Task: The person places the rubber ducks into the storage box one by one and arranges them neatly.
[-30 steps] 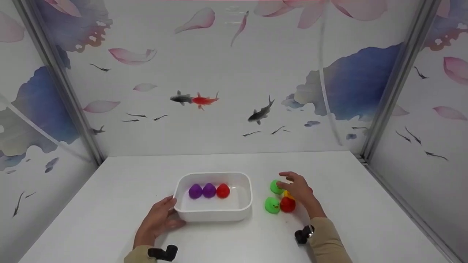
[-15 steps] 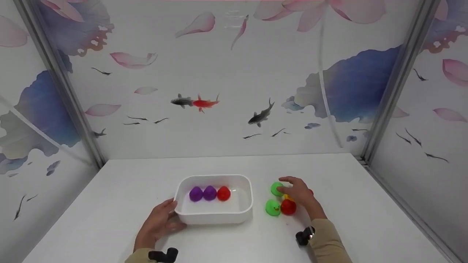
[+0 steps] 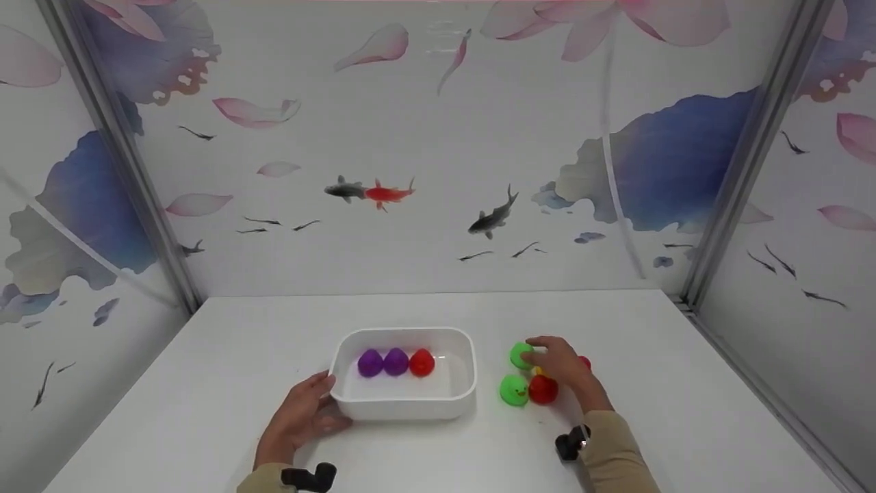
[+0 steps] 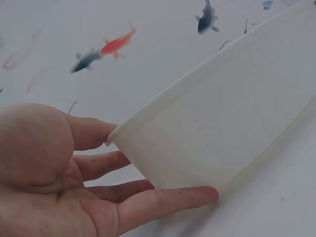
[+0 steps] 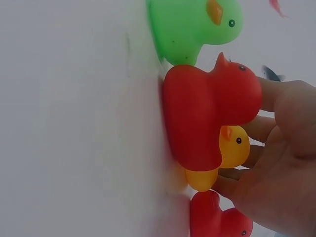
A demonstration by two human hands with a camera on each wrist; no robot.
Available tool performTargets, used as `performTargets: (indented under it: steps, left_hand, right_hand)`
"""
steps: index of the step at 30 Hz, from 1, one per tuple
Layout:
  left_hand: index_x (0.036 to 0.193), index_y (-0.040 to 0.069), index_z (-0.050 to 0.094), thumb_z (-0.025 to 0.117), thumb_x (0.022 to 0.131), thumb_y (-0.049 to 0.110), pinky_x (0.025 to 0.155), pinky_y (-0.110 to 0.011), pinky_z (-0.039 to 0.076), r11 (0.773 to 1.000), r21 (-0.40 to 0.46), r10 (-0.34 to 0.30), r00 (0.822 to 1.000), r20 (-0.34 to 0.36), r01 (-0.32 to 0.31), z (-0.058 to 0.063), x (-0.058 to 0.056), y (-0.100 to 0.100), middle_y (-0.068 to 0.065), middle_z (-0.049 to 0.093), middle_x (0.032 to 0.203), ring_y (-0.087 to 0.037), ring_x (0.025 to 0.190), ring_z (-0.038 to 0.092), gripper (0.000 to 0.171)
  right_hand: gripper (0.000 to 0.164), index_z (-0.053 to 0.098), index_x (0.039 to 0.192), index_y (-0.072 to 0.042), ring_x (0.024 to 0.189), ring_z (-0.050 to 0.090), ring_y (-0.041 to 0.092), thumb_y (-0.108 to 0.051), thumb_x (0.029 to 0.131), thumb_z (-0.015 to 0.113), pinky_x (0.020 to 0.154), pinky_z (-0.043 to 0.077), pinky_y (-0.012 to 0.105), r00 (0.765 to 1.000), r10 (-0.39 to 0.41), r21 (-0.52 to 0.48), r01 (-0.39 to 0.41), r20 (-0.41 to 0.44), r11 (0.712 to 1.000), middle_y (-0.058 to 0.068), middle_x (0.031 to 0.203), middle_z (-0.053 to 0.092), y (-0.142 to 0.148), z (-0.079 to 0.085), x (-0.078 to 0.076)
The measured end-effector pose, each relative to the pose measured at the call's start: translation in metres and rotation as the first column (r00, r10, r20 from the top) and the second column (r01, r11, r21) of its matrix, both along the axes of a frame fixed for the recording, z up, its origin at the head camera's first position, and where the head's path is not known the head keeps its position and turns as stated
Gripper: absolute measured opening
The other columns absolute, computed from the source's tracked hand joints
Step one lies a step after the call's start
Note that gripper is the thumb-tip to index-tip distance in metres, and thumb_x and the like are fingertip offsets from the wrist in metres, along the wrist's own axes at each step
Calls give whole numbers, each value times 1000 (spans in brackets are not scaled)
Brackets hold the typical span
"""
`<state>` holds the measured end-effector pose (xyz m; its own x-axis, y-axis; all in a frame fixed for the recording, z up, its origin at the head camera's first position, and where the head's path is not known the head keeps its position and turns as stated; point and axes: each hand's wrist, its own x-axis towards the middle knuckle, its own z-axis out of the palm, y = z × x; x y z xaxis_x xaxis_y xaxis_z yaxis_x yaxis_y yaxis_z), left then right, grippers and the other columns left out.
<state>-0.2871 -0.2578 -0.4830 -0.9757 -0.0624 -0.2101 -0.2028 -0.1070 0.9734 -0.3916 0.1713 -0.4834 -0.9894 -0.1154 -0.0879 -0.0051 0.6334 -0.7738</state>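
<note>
A white plastic box (image 3: pixel 404 409) holds two purple rubber ducks (image 3: pixel 383 363) and a red one (image 3: pixel 422 363). My left hand (image 3: pixel 294 419) holds its near left corner; in the left wrist view, the thumb (image 4: pixel 168 203) lies along the long wall and other fingers reach round the end. My right hand (image 3: pixel 562 363) has its fingertips at the far green rubber duck (image 3: pixel 521 355), thumb on the near side. In the right wrist view, a red duck (image 5: pixel 190 116) hides those fingertips. A yellow duck (image 5: pixel 234 148) sits close under the hand.
A second green duck (image 3: pixel 514 390) stands left of the near red duck (image 3: pixel 543 389). Another red duck (image 3: pixel 584 363) shows partly behind the right hand. Printed panels (image 3: pixel 438 267) wall the white table (image 3: pixel 274 329) at its back and sides.
My right hand has lowered, and its index finger and thumb have drawn in around the far green duck. The left hand stays at the box, and the ducks have not shifted.
</note>
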Motion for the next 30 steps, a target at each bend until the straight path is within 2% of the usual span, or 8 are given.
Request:
performTargets:
  steps: [6, 14, 18, 24, 30]
  left_hand:
    - [155, -6, 22, 41, 109, 22, 95, -60, 57, 1000, 1, -12, 1000, -14, 12, 1, 0, -1, -36, 27, 157, -56, 144, 28, 57]
    - [154, -5, 25, 40, 109, 22, 93, -59, 59, 1000, -11, -7, 1000, -20, 7, 3, 0, -4, -36, 29, 156, -56, 143, 30, 55]
    - [154, -4, 26, 40, 109, 22, 93, -58, 59, 1000, -13, -13, 1000, -20, 13, 3, 0, -3, -35, 29, 157, -55, 144, 30, 54]
    - [155, -3, 27, 41, 109, 22, 91, -58, 60, 1000, -10, -8, 1000, -19, 8, 1, -1, -1, -34, 29, 157, -55, 144, 31, 54]
    - [155, -4, 24, 41, 109, 23, 93, -60, 58, 1000, 6, -19, 1000, -11, 19, -1, 2, -1, -34, 26, 158, -56, 144, 29, 56]
  right_hand:
    - [43, 58, 138, -4, 135, 46, 43, -21, 98, 62, 115, 43, 58, 1000, 4, 21, -3, -29, 1000, 25, 147, 50, -2, 2, -3]
    - [42, 61, 131, -4, 132, 49, 41, -25, 95, 68, 113, 46, 56, 999, -30, -14, 30, -38, 999, 23, 144, 53, -7, 8, -4]
    - [44, 60, 130, -4, 136, 45, 42, -28, 94, 70, 114, 45, 55, 997, -49, -38, 46, -62, 998, 23, 145, 51, -9, 17, -5]
    - [53, 56, 132, -7, 132, 52, 38, -38, 92, 72, 111, 49, 52, 997, -62, -83, 58, -52, 995, 19, 143, 53, -15, 35, -1]
    - [54, 56, 134, -11, 132, 54, 36, -42, 93, 71, 112, 49, 52, 997, -33, -132, 23, -76, 991, 16, 144, 54, -25, 45, 5]
